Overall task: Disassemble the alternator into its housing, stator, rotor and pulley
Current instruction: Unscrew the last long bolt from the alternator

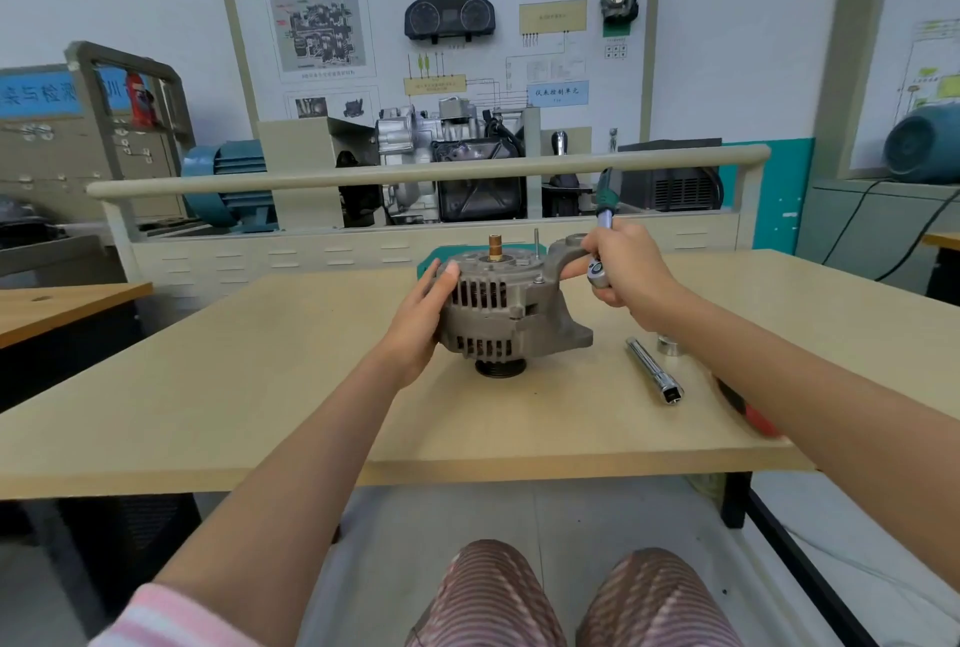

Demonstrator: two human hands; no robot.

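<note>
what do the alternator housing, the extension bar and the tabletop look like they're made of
Alternator housing: looks like cast aluminium, dull grey and matte, with slotted vents showing coppery windings inside.
Extension bar: seemingly chrome-plated steel, given its bright mirror-like shine and square drive socket at the near end.
Tabletop: probably laminated board, pale beige and smooth with a faint sheen; what lies beneath the surface cannot be told.

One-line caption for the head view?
Left hand steadies the alternator while right hand grips a ratchet.

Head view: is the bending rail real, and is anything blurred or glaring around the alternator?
Head view: wide-angle distortion bows the rail and table edges; alternator and both hands sharp, lighting even, shadows soft, no glare; frame edges slightly soft.
</note>
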